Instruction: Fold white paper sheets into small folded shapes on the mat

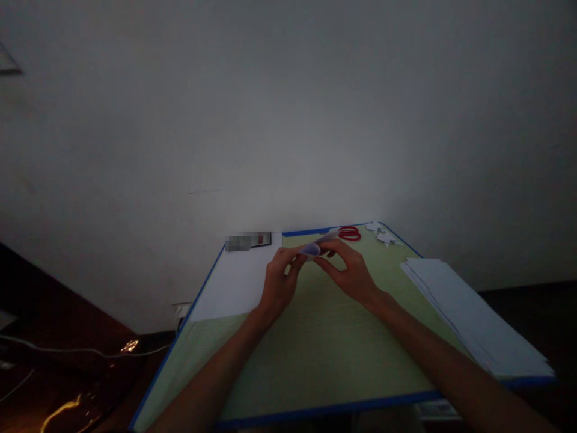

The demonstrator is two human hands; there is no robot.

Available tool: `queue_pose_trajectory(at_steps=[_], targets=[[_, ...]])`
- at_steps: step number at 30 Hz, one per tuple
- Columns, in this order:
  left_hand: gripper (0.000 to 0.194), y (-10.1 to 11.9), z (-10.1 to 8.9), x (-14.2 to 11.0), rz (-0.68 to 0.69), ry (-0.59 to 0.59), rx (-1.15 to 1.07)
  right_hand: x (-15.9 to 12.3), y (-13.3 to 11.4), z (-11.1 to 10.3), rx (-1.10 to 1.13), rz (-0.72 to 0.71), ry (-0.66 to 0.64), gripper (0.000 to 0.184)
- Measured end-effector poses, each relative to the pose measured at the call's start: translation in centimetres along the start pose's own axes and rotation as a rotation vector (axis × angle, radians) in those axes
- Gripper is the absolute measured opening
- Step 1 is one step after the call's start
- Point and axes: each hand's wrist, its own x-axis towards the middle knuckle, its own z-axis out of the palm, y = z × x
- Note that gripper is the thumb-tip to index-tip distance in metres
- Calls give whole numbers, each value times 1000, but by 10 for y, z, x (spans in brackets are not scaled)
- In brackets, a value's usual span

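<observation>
Between my two hands a small piece of white paper (310,249) is held up over the far half of the table, bent into a curve. My left hand (282,273) pinches its left side with thumb and fingers. On the other side, my right hand (345,267) grips the paper's right edge, thumb below and fingers above. Just beyond my right hand lie red-handled scissors (350,233); their blades are hard to make out. The paper's far part is partly hidden by my fingers.
A white sheet (234,285) lies at the table's left, with a phone (261,239) on its far end. Small paper scraps (385,236) sit at the far right corner. A stack of white paper (473,313) covers the right edge. The wall (288,120) stands directly behind the green table (324,355).
</observation>
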Motion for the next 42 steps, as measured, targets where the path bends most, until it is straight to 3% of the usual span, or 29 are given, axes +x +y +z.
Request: queue_pose_trajectory(at_steps=[4,13,17,42], targets=[[26,2,1,-1,-53,2,-47,0,-1,0,-19,10,-15,19],[18,8,2,-2,-135,-5,-123,0,-4,1,-56,74,64,21],[19,8,2,-3,-118,14,-121,-1,-4,2,-83,48,63,13],[19,12,0,-4,61,33,-31,0,-10,-1,-102,-27,38,12]])
